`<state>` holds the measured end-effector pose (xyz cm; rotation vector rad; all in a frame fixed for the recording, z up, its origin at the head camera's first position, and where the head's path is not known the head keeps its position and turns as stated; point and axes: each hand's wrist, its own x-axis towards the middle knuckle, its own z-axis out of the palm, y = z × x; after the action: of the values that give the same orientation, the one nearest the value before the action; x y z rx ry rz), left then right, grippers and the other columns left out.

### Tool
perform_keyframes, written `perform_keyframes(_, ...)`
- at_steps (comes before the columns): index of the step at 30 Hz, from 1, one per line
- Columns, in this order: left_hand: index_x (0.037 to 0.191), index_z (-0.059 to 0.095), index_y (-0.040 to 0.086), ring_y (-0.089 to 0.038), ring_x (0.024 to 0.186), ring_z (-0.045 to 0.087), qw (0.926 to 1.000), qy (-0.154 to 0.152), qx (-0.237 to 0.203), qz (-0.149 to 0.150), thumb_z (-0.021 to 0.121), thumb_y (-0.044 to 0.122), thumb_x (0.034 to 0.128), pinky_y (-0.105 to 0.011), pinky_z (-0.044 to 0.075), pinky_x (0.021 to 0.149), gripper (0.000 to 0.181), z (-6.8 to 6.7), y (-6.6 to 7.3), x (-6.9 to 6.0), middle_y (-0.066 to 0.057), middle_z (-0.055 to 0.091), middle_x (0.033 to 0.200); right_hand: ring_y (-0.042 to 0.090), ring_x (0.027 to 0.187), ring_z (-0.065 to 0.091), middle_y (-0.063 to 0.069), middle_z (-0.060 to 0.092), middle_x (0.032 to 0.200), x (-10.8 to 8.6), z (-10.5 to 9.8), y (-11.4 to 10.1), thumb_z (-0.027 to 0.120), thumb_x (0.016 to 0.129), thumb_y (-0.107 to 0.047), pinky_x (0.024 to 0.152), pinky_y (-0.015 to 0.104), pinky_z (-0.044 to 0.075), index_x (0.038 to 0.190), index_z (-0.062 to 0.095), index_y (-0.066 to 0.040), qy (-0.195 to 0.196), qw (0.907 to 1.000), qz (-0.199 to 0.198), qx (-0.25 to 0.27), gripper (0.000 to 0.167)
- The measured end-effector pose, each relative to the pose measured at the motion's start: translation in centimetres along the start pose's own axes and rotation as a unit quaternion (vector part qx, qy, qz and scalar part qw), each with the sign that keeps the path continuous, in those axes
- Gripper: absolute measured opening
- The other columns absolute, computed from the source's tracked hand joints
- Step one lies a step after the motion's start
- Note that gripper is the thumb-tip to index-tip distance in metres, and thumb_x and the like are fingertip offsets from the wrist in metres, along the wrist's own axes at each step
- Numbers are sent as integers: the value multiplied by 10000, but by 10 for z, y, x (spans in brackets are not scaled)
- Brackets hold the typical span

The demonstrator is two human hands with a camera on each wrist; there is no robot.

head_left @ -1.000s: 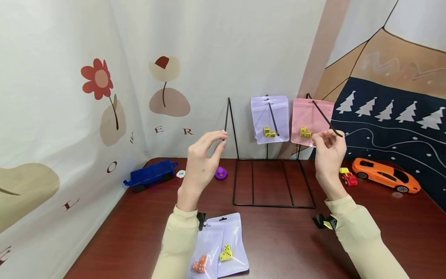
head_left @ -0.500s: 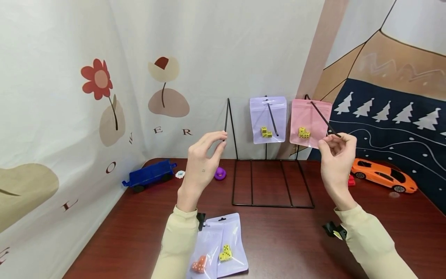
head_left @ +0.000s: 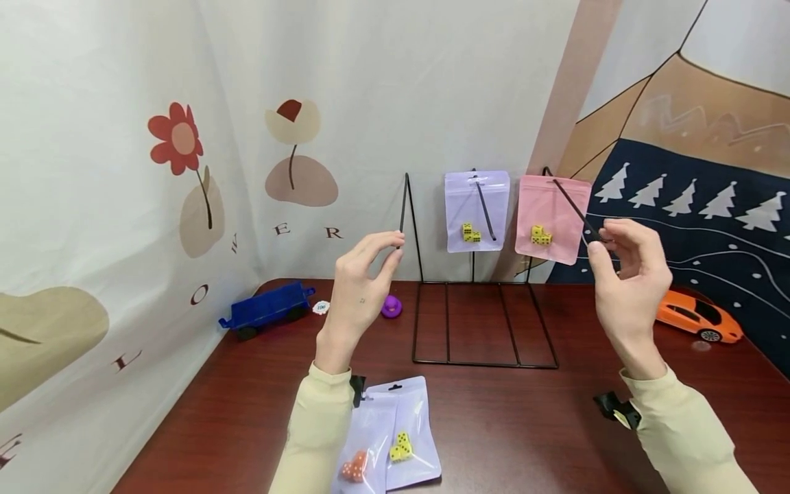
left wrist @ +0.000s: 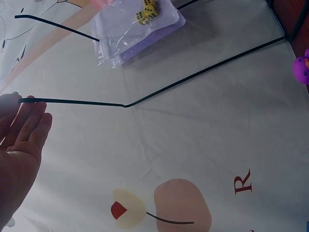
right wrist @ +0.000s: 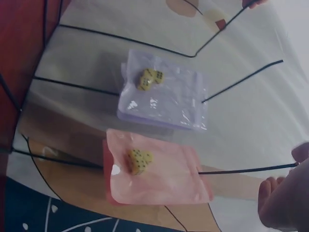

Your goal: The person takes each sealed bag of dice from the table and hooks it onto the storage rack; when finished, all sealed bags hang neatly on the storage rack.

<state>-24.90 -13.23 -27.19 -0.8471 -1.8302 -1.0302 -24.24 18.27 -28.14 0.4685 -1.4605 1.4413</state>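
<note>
A black wire display rack (head_left: 484,363) stands at the back with three prongs. My left hand (head_left: 361,295) pinches the end of the left prong (left wrist: 77,101), which carries no bag. On the middle prong hang lilac zip bags (head_left: 477,213), with yellow dice showing in the front one. Pink zip bags (right wrist: 157,169), also with yellow dice visible, hang on the right prong (right wrist: 246,170). Around that prong's tip my right hand (head_left: 632,295) has thumb and fingers loosely bent and apart, away from the pink bags. Whether it touches the tip is hard to see.
Two lilac bags lie overlapping on the table (head_left: 512,425): one with orange dice (head_left: 354,466), one with yellow dice (head_left: 401,447). Farther back are a blue toy wagon (head_left: 267,307), a white chip (head_left: 320,307), a purple rubber duck (head_left: 391,307) and an orange toy car (head_left: 700,315).
My right hand has moved right, off the lower edge of the pink bag and out to the prong's tip, hiding the small red toy. The left hand has kept its place.
</note>
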Motion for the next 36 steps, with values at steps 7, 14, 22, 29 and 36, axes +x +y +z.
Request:
perform_keyframes(7, 1006, 689, 28, -191, 1058, 611, 10000, 11, -53, -55, 640, 18, 897, -310, 476, 914, 120, 0, 1, 0, -91, 665, 1085, 262, 1038, 575, 233, 621, 1089, 5, 0, -16, 604, 821, 146, 964, 301, 444, 1037, 613, 197, -315, 9991, -197, 223, 222)
perform_keyframes(14, 1006, 691, 23, -205, 1045, 618, 9999, 92, -120, 8, 642, 0, 890, -316, 481, 909, 128, 0, 2, 1, -89, 668, 1078, 226, 944, 619, 219, 652, 1014, 6, -3, -8, 598, 831, 146, 906, 258, 476, 981, 615, 217, -387, 9974, -59, 603, 167)
perform_keyframes(22, 1059, 685, 1, -222, 1033, 619, 9996, 278, 31, 85, 655, -22, 872, -317, 487, 900, 191, -2, -3, -1, -96, 668, 1081, 241, 943, 610, 218, 645, 997, 3, -1, -5, 592, 832, 142, 895, 256, 479, 956, 595, 233, -374, 9971, -94, 655, 153)
perform_keyframes(29, 1091, 682, 14, -218, 1023, 621, 9994, 298, 192, -57, 669, -15, 864, -310, 489, 902, 229, -12, -2, -3, -88, 669, 1076, 245, 932, 600, 203, 641, 1007, 1, 0, 0, 588, 842, 141, 868, 243, 486, 957, 611, 210, -410, 9970, -70, 656, 136)
perform_keyframes(36, 1095, 679, 18, -187, 1030, 616, 9986, -105, 431, -293, 667, 47, 886, -318, 491, 879, 211, -16, 3, -11, -58, 669, 1080, 223, 920, 604, 227, 628, 1000, 3, 0, -5, 584, 841, 149, 831, 227, 489, 950, 586, 236, -441, 9961, -97, 754, 140)
